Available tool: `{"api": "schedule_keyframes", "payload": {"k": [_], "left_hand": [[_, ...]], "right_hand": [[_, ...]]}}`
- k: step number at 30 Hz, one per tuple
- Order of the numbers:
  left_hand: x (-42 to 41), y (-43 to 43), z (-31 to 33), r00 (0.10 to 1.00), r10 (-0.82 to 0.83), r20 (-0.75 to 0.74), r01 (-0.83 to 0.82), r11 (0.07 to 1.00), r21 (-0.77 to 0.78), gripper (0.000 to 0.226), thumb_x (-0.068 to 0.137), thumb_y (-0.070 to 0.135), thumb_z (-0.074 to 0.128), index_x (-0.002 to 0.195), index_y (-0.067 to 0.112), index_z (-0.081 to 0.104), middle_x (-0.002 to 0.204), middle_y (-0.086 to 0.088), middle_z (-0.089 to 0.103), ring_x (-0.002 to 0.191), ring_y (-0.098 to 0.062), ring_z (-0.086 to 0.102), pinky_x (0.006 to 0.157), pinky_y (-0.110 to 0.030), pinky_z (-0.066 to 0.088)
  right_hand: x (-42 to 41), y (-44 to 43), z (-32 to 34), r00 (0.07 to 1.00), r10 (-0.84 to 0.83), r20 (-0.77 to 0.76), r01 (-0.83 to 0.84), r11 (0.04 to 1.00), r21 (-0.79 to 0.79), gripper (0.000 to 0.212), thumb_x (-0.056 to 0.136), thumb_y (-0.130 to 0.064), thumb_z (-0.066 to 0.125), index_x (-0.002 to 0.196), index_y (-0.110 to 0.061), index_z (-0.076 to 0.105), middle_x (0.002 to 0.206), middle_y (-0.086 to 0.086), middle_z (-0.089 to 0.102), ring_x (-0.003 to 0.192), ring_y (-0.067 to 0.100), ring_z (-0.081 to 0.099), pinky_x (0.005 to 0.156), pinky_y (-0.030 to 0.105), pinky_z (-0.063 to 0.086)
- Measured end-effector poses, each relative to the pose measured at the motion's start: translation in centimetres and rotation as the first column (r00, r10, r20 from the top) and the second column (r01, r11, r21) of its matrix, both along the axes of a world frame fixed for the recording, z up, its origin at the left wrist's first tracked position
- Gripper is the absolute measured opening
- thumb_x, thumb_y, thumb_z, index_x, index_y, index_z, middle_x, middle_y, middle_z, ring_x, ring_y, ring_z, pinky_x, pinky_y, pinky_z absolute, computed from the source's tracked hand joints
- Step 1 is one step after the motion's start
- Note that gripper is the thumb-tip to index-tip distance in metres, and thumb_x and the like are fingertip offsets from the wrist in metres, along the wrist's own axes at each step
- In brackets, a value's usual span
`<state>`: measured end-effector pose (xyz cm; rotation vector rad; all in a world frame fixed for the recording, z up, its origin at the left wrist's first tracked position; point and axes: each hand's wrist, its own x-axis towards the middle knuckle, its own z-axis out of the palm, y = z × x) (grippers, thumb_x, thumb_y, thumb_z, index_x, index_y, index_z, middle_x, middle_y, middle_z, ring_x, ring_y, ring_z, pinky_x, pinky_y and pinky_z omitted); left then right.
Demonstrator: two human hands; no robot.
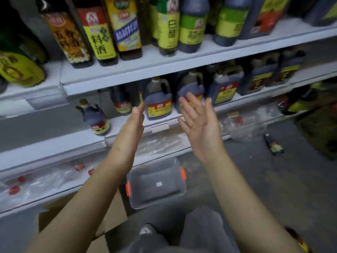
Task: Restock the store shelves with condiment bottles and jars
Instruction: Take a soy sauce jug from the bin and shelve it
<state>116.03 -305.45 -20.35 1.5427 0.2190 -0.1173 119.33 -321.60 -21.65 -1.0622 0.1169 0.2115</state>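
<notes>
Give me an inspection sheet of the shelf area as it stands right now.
Surface: middle shelf shows bare white space left of the jug.
Job's things: dark jug with a red-and-yellow label stands on it; small bottle stands further left.
Clutter: one bottle lies on the floor; clear plastic wrap lies on the lower shelf.
Grippers: left hand and right hand are open, holding nothing, raised either side of the jug.
Cables: nothing seen.
Surroundings: clear bin and cardboard box on the floor.
</notes>
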Motion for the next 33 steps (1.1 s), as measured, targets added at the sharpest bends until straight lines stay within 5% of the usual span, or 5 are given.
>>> {"api": "schedule_keyframes", "payload": {"k": [5, 16, 23, 33], "left_hand": [[0.4, -11.2, 2.5, 0.991, -0.135, 0.015, 0.136, 0.981, -0.14, 0.053, 0.102, 0.045, 0.018, 0.148, 0.023, 0.03, 0.153, 0.012, 0.032, 0.141, -0.002, 0.027, 0.118, -0.027, 0.018], [0.8, -40.1, 4.3, 0.888, -0.455, 0.069, 0.453, 0.835, -0.313, 0.061, 0.092, 0.052, 0.027, 0.144, 0.022, 0.039, 0.147, 0.012, 0.041, 0.135, -0.001, 0.036, 0.117, -0.027, 0.022], [3.7, -49.6, 2.5, 0.855, -0.519, -0.002, 0.496, 0.818, -0.292, 0.064, 0.087, 0.058, 0.032, 0.142, 0.027, 0.041, 0.144, 0.017, 0.043, 0.132, 0.003, 0.037, 0.115, -0.024, 0.023], [15.6, -60.2, -1.4, 0.816, -0.565, -0.121, 0.517, 0.807, -0.285, 0.054, 0.1, 0.046, 0.021, 0.146, 0.023, 0.037, 0.152, 0.008, 0.036, 0.138, -0.005, 0.032, 0.117, -0.028, 0.02]], "right_hand": [[-4.3, -10.2, 1.4, 0.969, -0.247, -0.028, 0.246, 0.968, -0.055, 0.053, 0.102, -0.047, 0.015, 0.139, -0.023, 0.044, 0.141, -0.003, 0.051, 0.138, 0.014, 0.038, 0.112, 0.031, 0.03], [-10.3, -39.6, 5.1, 0.778, -0.627, 0.038, 0.619, 0.755, -0.219, 0.054, 0.099, -0.05, 0.019, 0.14, -0.025, 0.044, 0.142, -0.008, 0.051, 0.131, 0.008, 0.045, 0.111, 0.031, 0.033], [-8.9, -50.0, 4.1, 0.698, -0.716, 0.018, 0.7, 0.677, -0.229, 0.053, 0.102, -0.048, 0.017, 0.143, -0.023, 0.041, 0.141, -0.009, 0.049, 0.13, 0.007, 0.044, 0.105, 0.027, 0.035], [2.2, -59.9, 0.2, 0.643, -0.761, -0.082, 0.723, 0.639, -0.263, 0.062, 0.1, -0.055, 0.01, 0.138, -0.023, 0.046, 0.14, -0.006, 0.05, 0.138, 0.014, 0.038, 0.117, 0.043, 0.026]]}}
